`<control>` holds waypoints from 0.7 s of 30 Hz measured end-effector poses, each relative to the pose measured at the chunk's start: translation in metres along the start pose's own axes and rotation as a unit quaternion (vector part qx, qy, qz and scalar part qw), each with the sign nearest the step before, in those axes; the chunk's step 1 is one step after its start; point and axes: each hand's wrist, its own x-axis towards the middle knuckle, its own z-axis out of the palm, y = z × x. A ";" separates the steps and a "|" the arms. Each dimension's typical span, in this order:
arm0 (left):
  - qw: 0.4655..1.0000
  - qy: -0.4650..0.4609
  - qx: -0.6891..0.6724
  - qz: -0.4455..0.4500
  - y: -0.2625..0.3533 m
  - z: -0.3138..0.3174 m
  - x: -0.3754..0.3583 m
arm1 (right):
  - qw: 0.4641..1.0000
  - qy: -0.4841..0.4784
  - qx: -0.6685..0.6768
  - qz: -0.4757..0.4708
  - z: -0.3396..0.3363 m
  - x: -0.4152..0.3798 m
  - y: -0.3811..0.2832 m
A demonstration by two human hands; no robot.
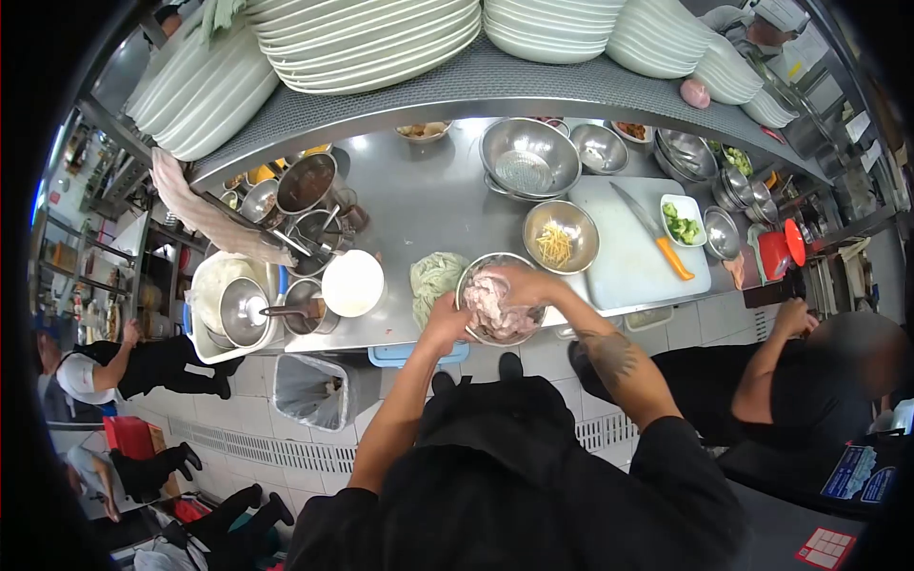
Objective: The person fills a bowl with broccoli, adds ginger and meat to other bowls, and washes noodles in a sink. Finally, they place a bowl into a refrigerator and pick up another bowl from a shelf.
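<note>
Near the counter's front edge stands a steel mixing bowl filled with pale pink raw meat. My left hand is closed on the bowl's left rim. Inside the bowl, my right hand is curled over the meat, its fingertips partly hidden in it. A crumpled greenish cloth lies just left of the bowl. Behind and to the right, a smaller steel bowl holds yellow strips.
A white cutting board on the right carries an orange-handled knife and a dish of green vegetables. Stacked plates fill the shelf overhead. Pots and a white container stand left. A person is close on the right.
</note>
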 end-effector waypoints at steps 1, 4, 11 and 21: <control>1.000 -0.016 -0.015 -0.001 0.005 0.000 -0.004 | 0.997 0.014 0.043 -0.058 -0.004 0.001 0.017; 0.992 -0.013 -0.121 -0.030 0.036 0.011 -0.025 | 0.999 0.013 -0.026 0.015 -0.059 -0.017 -0.027; 0.966 0.068 -0.247 0.043 0.064 0.000 -0.008 | 0.899 0.265 0.349 -0.019 -0.108 -0.062 -0.042; 0.860 0.333 -0.358 0.149 0.075 -0.066 0.210 | 0.591 0.580 0.507 0.240 0.022 -0.265 -0.012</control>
